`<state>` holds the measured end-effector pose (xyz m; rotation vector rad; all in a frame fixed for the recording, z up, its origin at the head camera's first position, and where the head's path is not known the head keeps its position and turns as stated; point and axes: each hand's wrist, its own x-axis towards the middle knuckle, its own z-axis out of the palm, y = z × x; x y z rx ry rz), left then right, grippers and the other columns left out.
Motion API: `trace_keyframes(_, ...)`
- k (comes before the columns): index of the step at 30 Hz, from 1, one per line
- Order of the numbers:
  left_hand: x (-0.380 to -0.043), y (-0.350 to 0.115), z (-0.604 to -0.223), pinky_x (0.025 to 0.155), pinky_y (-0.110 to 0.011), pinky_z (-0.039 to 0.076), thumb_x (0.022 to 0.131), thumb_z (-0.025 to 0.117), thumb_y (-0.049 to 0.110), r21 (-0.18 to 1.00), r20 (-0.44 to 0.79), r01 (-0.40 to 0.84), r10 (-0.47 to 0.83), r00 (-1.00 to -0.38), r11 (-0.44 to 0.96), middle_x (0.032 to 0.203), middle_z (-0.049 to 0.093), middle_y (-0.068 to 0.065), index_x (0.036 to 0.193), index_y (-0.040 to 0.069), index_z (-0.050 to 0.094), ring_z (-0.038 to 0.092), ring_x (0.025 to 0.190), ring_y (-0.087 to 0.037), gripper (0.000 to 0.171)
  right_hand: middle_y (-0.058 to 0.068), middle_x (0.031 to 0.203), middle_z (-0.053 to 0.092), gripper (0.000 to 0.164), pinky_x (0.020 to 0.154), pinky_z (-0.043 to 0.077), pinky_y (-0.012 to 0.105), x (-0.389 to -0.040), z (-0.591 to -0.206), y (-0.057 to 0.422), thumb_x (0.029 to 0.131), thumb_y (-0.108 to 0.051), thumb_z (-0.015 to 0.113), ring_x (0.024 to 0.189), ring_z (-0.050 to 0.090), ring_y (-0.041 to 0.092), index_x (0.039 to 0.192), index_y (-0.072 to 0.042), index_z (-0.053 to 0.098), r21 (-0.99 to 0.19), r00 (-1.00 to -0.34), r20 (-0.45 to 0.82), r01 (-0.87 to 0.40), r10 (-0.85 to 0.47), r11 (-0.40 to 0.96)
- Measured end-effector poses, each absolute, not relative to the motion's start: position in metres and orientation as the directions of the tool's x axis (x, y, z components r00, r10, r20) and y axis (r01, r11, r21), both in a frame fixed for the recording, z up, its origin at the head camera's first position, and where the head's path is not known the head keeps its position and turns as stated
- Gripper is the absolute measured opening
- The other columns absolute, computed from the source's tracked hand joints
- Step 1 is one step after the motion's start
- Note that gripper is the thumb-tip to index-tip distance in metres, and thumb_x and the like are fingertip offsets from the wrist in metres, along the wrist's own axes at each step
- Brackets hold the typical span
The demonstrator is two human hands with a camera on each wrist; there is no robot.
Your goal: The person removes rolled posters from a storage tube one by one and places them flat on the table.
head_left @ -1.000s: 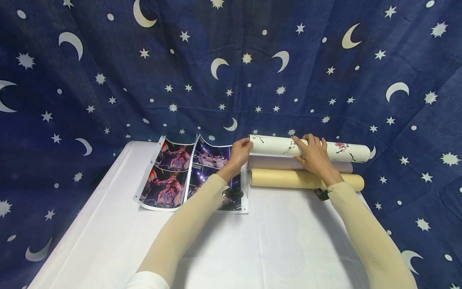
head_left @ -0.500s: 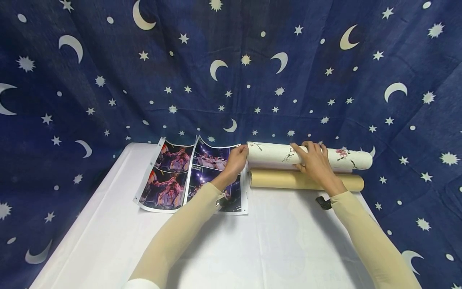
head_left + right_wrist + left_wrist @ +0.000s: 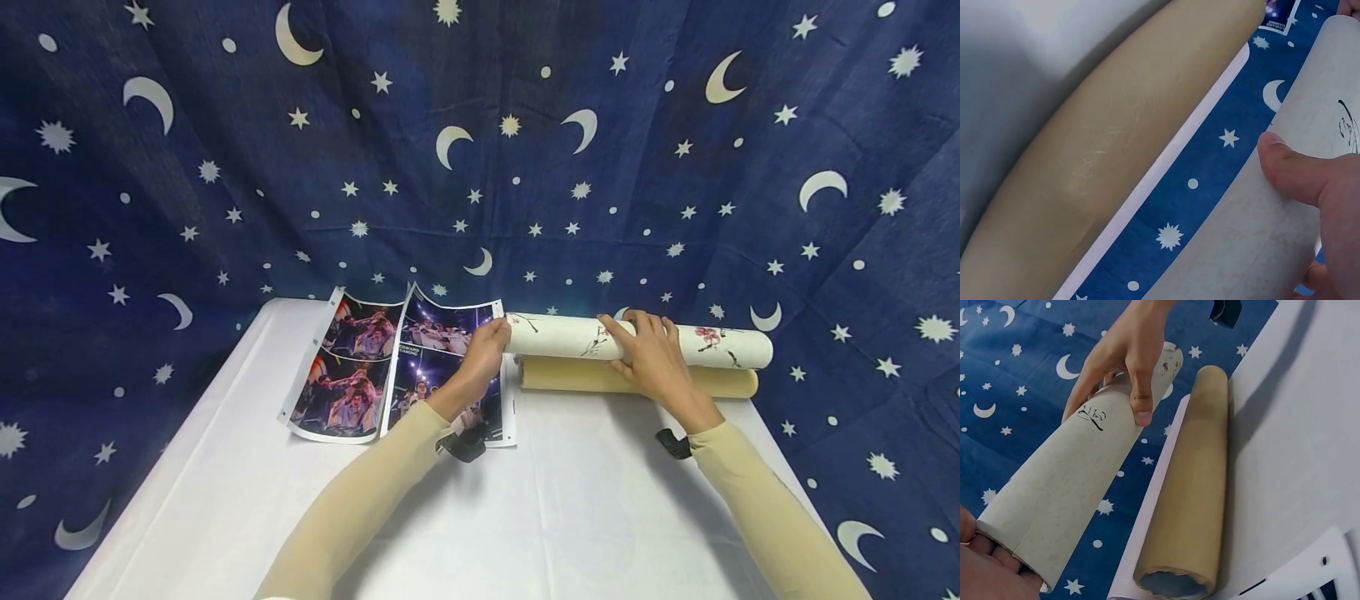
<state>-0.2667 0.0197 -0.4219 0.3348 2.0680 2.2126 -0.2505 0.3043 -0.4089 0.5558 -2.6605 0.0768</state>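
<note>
A white paper roll [image 3: 558, 337] printed with dark branches and red blossoms lies crosswise between both hands, held up near the back of the table. My left hand [image 3: 483, 354] grips its left end; in the left wrist view, fingers [image 3: 1004, 557] reach inside the hollow opening. My right hand [image 3: 656, 354] holds it past the middle, with the thumb [image 3: 1282, 159] on the near side and the other fingers over the top. Just in front lies a yellow paper roll [image 3: 577, 377], partly covered by the white roll in the head view. Its open end shows in the left wrist view.
Two glossy photo posters [image 3: 348, 367] with curled edges lie left of the rolls. A white cloth [image 3: 570, 500] covers the table. Behind it hangs a blue curtain [image 3: 517, 200] with moons and stars. Black wrist devices [image 3: 465, 444] sit at both cuffs.
Both hands have brought the white roll down and toward the near side, slightly left. It now overlaps the yellow roll's far edge and hides the pale strip behind it. Grips look the same.
</note>
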Motion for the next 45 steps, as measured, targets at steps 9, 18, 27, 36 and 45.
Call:
trace_keyframes(9, -0.254, 0.013, -0.435, 0.118, -0.043, 0.031, 0.106, 0.034, 0.014, 0.98, 0.077, 0.027, 0.248, -0.966, -0.199, 0.111, 0.061, -0.015, 0.12, -0.01, 0.055, 0.051, 0.118, -0.02, 0.036, 0.02, 0.126, 0.049, 0.082, 0.1, 0.031, 0.068, -0.235, -0.417, 0.3, 0.072, -0.021, 0.087, 0.118, 0.046, 0.046, 0.143, -0.023, 0.047, 0.032, -0.814, 0.425, -0.423, -0.395, 0.906)
trace_keyframes(18, -0.242, 0.012, -0.432, 0.117, -0.043, 0.033, 0.103, 0.041, 0.012, 0.954, 0.007, -0.047, 0.178, -0.984, -0.297, 0.122, 0.061, -0.023, 0.129, -0.011, 0.053, 0.054, 0.121, -0.023, 0.036, 0.018, 0.133, 0.053, 0.081, 0.106, 0.025, 0.071, -0.233, -0.42, 0.293, 0.069, -0.024, 0.087, 0.12, 0.051, 0.043, 0.139, -0.016, 0.048, 0.019, -0.8, 0.434, -0.452, -0.414, 0.892)
trace_keyframes(27, -0.235, 0.009, -0.433, 0.113, -0.041, 0.038, 0.102, 0.044, 0.009, 0.939, -0.01, -0.053, 0.127, -0.992, -0.34, 0.122, 0.062, -0.022, 0.127, -0.012, 0.054, 0.056, 0.112, -0.017, 0.034, 0.017, 0.124, 0.061, 0.08, 0.1, 0.038, 0.061, -0.231, -0.419, 0.287, 0.072, -0.035, 0.085, 0.112, 0.058, 0.041, 0.141, -0.018, 0.05, 0.028, -0.751, 0.448, -0.529, -0.484, 0.848)
trace_keyframes(36, -0.238, 0.002, -0.435, 0.116, -0.043, 0.033, 0.104, 0.038, 0.012, 0.967, -0.031, -0.101, 0.285, -0.958, -0.234, 0.125, 0.059, -0.02, 0.129, -0.013, 0.05, 0.056, 0.116, -0.023, 0.037, 0.019, 0.123, 0.06, 0.077, 0.093, 0.042, 0.056, -0.227, -0.427, 0.29, 0.075, -0.043, 0.08, 0.11, 0.058, 0.042, 0.141, -0.018, 0.05, 0.035, -0.733, 0.456, -0.551, -0.504, 0.834)
trace_keyframes(45, -0.237, -0.007, -0.44, 0.116, -0.044, 0.036, 0.105, 0.037, 0.012, 0.978, -0.047, -0.121, 0.38, -0.924, -0.172, 0.132, 0.058, -0.027, 0.132, -0.012, 0.05, 0.061, 0.115, -0.023, 0.039, 0.017, 0.124, 0.06, 0.076, 0.096, 0.041, 0.058, -0.225, -0.428, 0.292, 0.074, -0.043, 0.08, 0.111, 0.058, 0.041, 0.14, -0.021, 0.051, 0.041, -0.718, 0.465, -0.567, -0.518, 0.822)
